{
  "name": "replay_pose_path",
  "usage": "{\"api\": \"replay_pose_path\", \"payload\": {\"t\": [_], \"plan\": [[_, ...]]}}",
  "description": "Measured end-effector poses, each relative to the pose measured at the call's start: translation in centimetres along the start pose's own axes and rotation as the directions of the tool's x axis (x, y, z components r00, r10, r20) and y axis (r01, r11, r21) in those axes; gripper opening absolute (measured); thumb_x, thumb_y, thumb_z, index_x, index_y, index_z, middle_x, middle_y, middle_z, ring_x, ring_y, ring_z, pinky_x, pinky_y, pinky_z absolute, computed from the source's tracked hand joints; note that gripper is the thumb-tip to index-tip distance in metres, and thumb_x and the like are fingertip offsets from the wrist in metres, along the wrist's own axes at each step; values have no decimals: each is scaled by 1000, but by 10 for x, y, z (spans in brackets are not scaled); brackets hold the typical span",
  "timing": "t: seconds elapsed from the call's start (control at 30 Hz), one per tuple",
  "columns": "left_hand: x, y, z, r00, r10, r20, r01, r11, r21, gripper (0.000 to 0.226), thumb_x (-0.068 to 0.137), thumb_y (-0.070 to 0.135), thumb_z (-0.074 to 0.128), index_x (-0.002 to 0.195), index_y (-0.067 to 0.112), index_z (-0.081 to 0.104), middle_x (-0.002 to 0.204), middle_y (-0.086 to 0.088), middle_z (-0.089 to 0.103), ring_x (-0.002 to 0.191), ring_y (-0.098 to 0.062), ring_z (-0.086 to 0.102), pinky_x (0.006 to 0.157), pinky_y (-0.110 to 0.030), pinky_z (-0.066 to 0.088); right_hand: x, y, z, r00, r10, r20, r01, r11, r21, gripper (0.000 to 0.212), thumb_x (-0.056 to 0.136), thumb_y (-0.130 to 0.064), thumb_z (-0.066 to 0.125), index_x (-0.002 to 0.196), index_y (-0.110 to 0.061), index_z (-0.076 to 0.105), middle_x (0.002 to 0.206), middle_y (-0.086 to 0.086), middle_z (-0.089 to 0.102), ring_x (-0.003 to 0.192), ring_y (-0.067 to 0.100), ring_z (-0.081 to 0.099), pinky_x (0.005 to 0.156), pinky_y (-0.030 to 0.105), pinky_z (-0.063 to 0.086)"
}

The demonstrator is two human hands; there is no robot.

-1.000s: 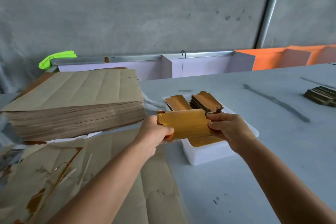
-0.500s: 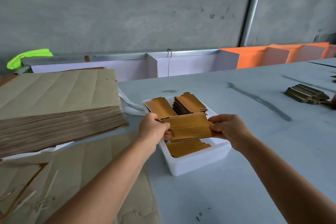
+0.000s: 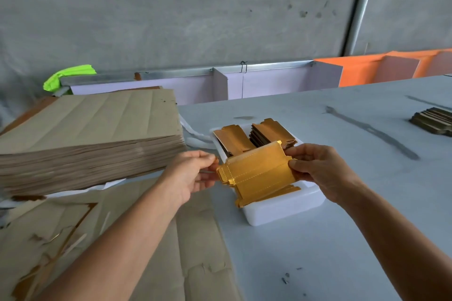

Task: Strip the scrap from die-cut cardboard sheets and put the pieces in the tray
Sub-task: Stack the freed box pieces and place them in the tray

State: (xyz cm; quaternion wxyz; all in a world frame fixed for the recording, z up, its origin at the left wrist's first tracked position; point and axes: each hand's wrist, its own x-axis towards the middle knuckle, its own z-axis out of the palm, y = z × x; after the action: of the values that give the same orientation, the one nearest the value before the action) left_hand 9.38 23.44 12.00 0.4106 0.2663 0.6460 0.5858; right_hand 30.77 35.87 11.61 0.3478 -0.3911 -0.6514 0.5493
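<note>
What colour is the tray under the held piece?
White; the tray shows best in the head view, below the gold piece.

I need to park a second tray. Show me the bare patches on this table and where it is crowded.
Bare grey table lies right of the white tray, up to the small cardboard stack at the far right edge, and behind the tray toward the lilac dividers. Left is crowded: the tall sheet stack and scrap sheet.

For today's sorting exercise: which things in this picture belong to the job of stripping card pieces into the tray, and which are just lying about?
Job: gold card piece, white tray, left hand, right hand, stack of cardboard sheets.
Lying about: green cloth, orange boxes.
</note>
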Motion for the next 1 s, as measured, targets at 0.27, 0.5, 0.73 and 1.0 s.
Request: {"api": "replay_pose_path", "payload": {"t": [0.27, 0.5, 0.73, 1.0], "plan": [[-20, 6, -66, 995, 68, -68, -67, 998, 18, 17, 91, 4, 56, 75, 7, 62, 49, 1, 62, 40, -7, 58, 40, -14, 46, -6, -5, -1, 1000, 7, 2, -7, 999, 52, 21, 85, 9, 59, 84, -10, 68, 94, 9, 64, 86, 25, 62, 69, 33, 52], [-17, -11, -174, 823, 167, -543, 494, 261, 829, 14, 90, 10, 57, 93, 3, 69, 93, -18, 68, 86, -26, 68, 74, -31, 53, -3, 0, -9, 996, 41, -81, -35, 997, 72, 19, 85, 10, 58, 86, -7, 67, 96, 15, 64, 89, 30, 62, 73, 36, 53], [-18, 3, -53, 955, 282, -93, -62, 498, 865, 33, 92, 41, 55, 113, 15, 51, 115, -15, 64, 106, -30, 60, 92, -40, 47, 4, 12, -5, 980, 113, -164, -97, 990, 98, 19, 86, 10, 58, 85, -6, 66, 88, 12, 64, 80, 25, 63, 76, 37, 53], [7, -10, 70, 997, 77, 31, -83, 936, 341, 23, 90, 12, 62, 112, 7, 55, 108, -12, 63, 78, -21, 69, 68, -29, 59, 15, 18, -7, 964, 149, -220, -125, 985, 118, 18, 86, 9, 60, 85, -8, 65, 90, 11, 62, 81, 24, 63, 68, 30, 54]]}}
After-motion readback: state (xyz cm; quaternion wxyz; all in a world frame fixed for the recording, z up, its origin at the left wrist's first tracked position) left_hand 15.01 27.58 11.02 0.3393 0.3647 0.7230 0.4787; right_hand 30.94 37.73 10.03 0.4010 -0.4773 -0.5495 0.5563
